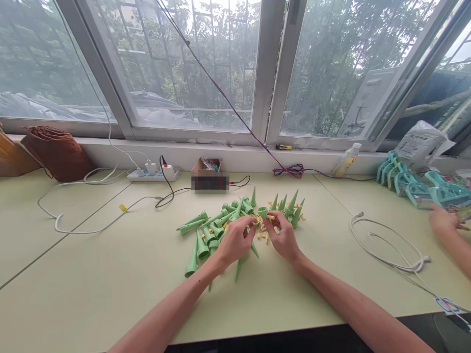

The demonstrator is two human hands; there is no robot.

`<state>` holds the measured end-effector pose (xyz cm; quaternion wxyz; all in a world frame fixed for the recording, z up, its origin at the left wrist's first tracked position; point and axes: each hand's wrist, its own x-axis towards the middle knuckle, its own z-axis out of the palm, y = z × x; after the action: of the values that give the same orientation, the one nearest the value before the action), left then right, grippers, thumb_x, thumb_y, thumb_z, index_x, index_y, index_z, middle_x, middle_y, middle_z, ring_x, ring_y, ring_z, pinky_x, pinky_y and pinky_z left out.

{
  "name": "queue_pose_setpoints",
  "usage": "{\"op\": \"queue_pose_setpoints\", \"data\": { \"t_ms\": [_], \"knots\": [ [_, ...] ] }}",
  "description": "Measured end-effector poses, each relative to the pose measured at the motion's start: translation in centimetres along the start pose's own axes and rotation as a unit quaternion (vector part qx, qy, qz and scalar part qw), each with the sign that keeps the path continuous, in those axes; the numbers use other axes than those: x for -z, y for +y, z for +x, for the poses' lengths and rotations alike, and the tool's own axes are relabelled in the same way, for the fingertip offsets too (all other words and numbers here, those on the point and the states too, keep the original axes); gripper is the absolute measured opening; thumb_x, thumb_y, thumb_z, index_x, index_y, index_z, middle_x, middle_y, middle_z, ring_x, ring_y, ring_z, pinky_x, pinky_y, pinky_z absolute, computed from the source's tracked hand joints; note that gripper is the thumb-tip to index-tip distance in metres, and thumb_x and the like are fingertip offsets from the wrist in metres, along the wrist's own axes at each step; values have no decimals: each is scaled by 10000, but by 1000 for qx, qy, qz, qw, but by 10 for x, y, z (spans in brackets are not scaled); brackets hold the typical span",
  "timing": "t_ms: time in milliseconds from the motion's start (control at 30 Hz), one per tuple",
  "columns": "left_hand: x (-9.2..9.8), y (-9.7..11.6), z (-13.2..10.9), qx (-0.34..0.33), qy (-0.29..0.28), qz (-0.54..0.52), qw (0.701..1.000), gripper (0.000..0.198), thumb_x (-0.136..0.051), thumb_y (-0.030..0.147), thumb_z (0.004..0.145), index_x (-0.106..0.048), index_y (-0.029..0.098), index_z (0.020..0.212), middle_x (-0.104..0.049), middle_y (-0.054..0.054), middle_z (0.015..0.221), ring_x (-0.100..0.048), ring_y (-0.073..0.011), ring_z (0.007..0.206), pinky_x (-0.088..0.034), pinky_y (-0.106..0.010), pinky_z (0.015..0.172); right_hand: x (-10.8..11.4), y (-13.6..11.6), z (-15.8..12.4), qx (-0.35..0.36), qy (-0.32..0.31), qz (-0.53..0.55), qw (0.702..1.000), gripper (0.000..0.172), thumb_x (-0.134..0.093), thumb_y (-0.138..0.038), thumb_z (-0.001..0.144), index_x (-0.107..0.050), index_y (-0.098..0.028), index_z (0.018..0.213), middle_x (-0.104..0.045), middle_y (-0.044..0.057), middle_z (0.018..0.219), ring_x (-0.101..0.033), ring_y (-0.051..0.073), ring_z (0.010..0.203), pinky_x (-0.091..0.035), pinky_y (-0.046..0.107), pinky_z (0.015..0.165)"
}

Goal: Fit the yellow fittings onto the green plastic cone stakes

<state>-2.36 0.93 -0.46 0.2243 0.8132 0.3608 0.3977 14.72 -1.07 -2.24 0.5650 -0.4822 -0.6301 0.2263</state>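
My right hand (283,239) is closed on a green plastic cone-shaped spike (262,212), its wide open end facing up. A small yellow valve piece (271,217) shows beside that rim, at my fingertips. Close by on the left, my left hand (237,239) has its fingers pinched together; what they hold, if anything, is hidden. A loose heap of green spikes (194,255) lies under and left of my left hand. Small yellow pieces (258,236) are scattered between my hands. Beyond my right hand, several green spikes (292,202) stand point up, some with yellow pieces on them.
A small cardboard box (207,164), a power strip (154,175) and a bottle (347,160) stand along the window. White cables (390,264) lie at right and left. Another person's hand (447,220) touches teal plastic hangers (415,189) at far right.
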Motion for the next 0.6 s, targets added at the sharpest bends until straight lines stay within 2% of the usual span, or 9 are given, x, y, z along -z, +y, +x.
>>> {"op": "queue_pose_setpoints", "data": {
  "t_ms": [100,267,400,500,600],
  "knots": [
    [0,-1,1,7,10,-4,1000,173,-484,268,956,-633,183,975,-667,-35,826,-502,-112,559,-430,-245,566,0,0,-1,-4,-15,18,1000,190,-569,-394,951,-562,-215,1016,-654,27,829,-668,182,710,-570,328,712],
    [3,5,3,91,37,-81,992,311,-525,422,944,-563,182,1138,-631,-13,792,-456,-82,455,-372,-217,443,-1,-2,-2,-6,-36,46,998,201,-606,-390,934,-559,-225,1040,-673,16,829,-668,173,685,-560,307,670],
    [7,11,3,162,2,-172,972,485,-600,495,887,-508,200,1261,-645,-44,914,-494,-60,401,-407,-215,413,-2,-4,-4,-8,-56,52,997,235,-618,-402,927,-563,-223,1070,-706,27,866,-678,176,710,-562,306,674],
    [8,10,4,179,-10,-214,960,482,-643,501,855,-556,195,1217,-655,-64,947,-504,-55,404,-427,-213,419,-1,-5,-4,-6,-67,48,997,245,-615,-415,928,-565,-221,1070,-714,28,856,-682,177,707,-560,304,658],
    [8,9,5,175,14,-256,951,446,-672,491,837,-586,188,1152,-650,-42,882,-495,-59,429,-411,-198,408,0,-6,-3,3,-73,39,997,276,-642,-411,908,-554,-220,1087,-719,31,865,-676,176,704,-558,305,651]
  ]
}}
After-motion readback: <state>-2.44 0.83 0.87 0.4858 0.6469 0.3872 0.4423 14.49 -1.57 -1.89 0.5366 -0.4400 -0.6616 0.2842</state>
